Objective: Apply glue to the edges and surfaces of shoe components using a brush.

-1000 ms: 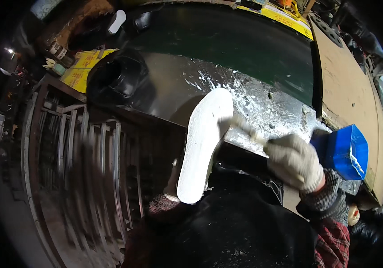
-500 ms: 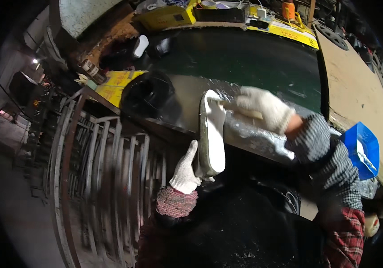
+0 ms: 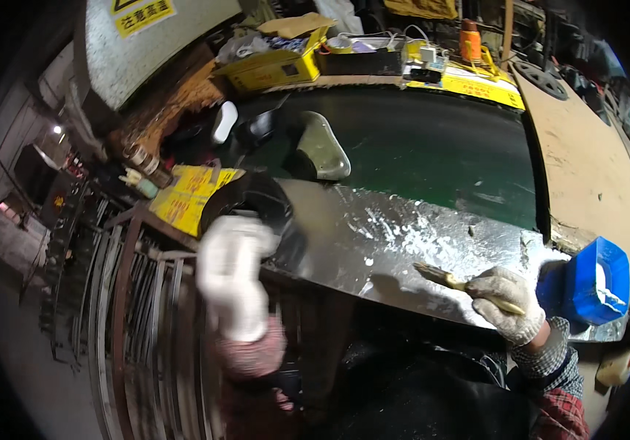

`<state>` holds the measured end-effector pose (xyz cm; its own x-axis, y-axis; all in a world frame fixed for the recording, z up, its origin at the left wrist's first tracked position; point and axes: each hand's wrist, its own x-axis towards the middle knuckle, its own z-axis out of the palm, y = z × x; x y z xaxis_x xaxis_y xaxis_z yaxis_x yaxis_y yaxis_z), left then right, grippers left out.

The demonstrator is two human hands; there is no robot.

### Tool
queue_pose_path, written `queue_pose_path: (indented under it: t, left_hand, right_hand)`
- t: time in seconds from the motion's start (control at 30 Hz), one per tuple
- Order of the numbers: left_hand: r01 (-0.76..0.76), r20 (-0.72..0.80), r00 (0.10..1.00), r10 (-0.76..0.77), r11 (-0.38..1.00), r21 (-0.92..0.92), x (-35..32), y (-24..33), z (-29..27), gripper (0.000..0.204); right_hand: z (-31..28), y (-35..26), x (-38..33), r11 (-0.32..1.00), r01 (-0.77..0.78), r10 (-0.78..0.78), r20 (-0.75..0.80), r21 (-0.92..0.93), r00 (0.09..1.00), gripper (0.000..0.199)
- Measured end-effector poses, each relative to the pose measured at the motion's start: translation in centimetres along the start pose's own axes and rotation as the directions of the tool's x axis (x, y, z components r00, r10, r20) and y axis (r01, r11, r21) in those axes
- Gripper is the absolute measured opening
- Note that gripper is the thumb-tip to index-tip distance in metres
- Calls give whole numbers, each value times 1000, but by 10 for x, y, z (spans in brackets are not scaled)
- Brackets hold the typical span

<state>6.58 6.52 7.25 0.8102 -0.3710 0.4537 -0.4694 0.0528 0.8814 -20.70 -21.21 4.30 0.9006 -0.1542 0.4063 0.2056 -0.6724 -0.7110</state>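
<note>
My right hand (image 3: 509,304), in a knitted white glove, is closed around a brush (image 3: 443,277) whose bristles point left above the metal ledge. My left hand (image 3: 234,271), also gloved, is smeared by motion beside a black round tub (image 3: 274,202); its fingers and anything in them cannot be made out. A shoe sole (image 3: 326,154) lies on the dark green belt (image 3: 432,147) beyond the ledge. Farther left on the belt are a smaller white sole-shaped piece (image 3: 224,122) and a black piece (image 3: 257,127). Right of my right hand stands a blue container (image 3: 599,286) with white paste inside.
White smears cover much of the metal ledge (image 3: 322,213). Metal racks (image 3: 135,323) stand at the lower left. Yellow cardboard (image 3: 190,194) lies beside the tub. A yellow box (image 3: 274,70) and a black tray (image 3: 362,62) sit behind the belt, and a brown board (image 3: 586,147) runs along the right.
My left hand has let go of the white-coated shoe sole and moved left. A sole now lies on the belt. My right hand has moved right and down with the brush. The view has tilted up.
</note>
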Motion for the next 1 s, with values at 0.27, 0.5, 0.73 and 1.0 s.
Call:
queue_pose_path:
  t: [0.27,0.5,0.73,1.0]
  left_hand:
    - [76,-27,991,-131,385,920,60,-42,-118,42]
    - [-69,-263,938,227,863,500,18,35,-88,45]
    - [501,88,840,-536,702,-506,-18,30,-47,37]
    - [605,427,795,-431,615,-506,-78,-14,118,43]
  right_hand:
    - [9,19,-37,969,-176,206,-177,173,962,20]
    - [-79,3,-71,974,15,-87,-309,-227,947,28]
    - [-209,25,-166,757,-641,255,-846,-127,468,18]
    - [-187,3,-191,737,-561,31,-810,-377,585,9]
